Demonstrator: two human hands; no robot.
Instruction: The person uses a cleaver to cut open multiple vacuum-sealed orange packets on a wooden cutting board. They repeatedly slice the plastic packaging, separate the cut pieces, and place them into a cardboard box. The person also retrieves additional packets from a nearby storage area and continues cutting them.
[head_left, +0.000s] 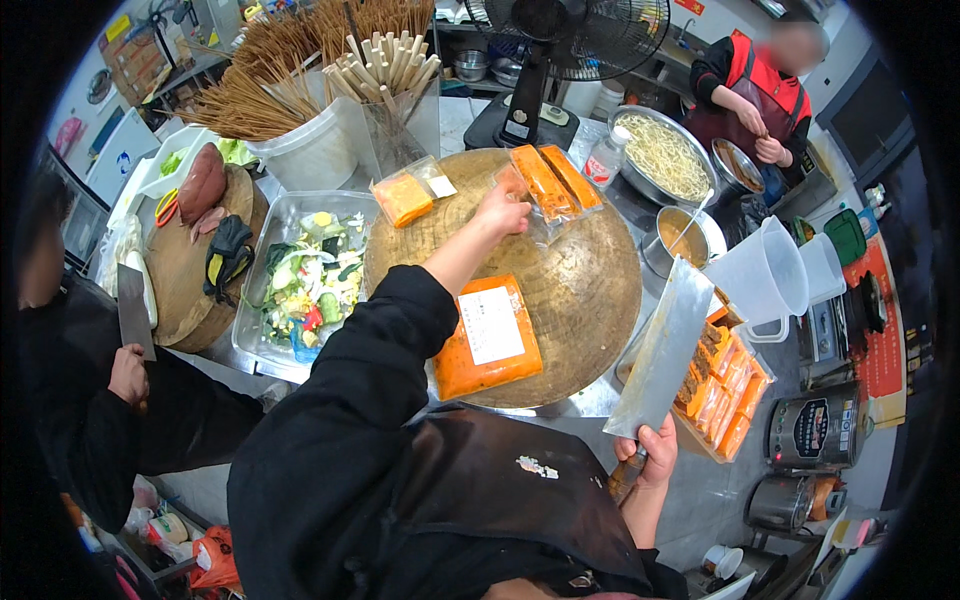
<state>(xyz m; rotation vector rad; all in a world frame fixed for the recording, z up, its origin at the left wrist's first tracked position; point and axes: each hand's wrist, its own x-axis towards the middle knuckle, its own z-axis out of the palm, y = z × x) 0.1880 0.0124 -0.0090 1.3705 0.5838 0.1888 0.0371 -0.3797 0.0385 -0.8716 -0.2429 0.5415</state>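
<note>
On the round wooden chopping block (592, 300), my left hand (506, 206) grips the near-left edge of a clear plastic pack (556, 184) holding two orange blocks. My right hand (652, 454) holds a broad cleaver (660, 356) by its wooden handle, with the blade pointing up and away from the block. A large flat orange pack (491, 337) with a white printed label lies at the block's near side. To the left of my left hand sits a smaller cut pack (405, 196), its orange block partly out of the plastic.
A tub of wrapped orange blocks (724, 390) stands right, partly behind the cleaver. Left are a steel tray of vegetable scraps (262, 225) and a person holding another cleaver (135, 311). A fan (534, 90), a bean sprout bowl (664, 154) and a sauce pot (660, 251) stand beyond.
</note>
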